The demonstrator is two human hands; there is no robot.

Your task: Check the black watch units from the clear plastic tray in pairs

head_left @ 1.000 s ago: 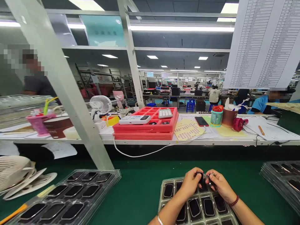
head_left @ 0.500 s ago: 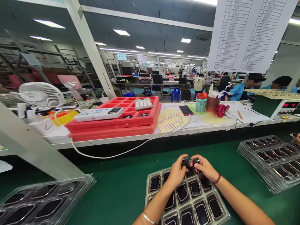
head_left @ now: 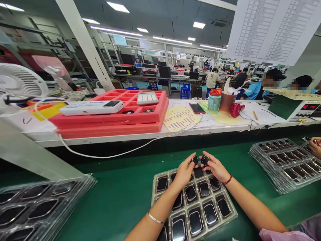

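Note:
In my left hand (head_left: 185, 171) a small dark smartwatch body (head_left: 195, 160) is pinched between thumb and fingers. My right hand (head_left: 217, 170) grips another smartwatch body (head_left: 205, 160) by its edges, its dark face turned toward me. The two pieces are close together but apart, above the far edge of a clear plastic tray (head_left: 235, 214). Rows of smartwatch bodies (head_left: 195, 221) with black faces and pale metal rims lie in the tray's pockets. My left forearm covers part of its left side, and the fingers hide part of each held piece.
Stacked trays with more watch bodies lie at left (head_left: 62, 214) and right (head_left: 271, 174) on the green mat (head_left: 112, 197). Another person's hand (head_left: 315, 147) is beside the right stack. Behind, a white shelf (head_left: 140, 138) carries red foam trays (head_left: 107, 129), a phone (head_left: 197, 108) and cups. A white cable (head_left: 130, 153) droops from it.
Both hands still hold their pieces. The right piece has turned so more of its dark face shows, and the left one is tilted. The whole view has shifted.

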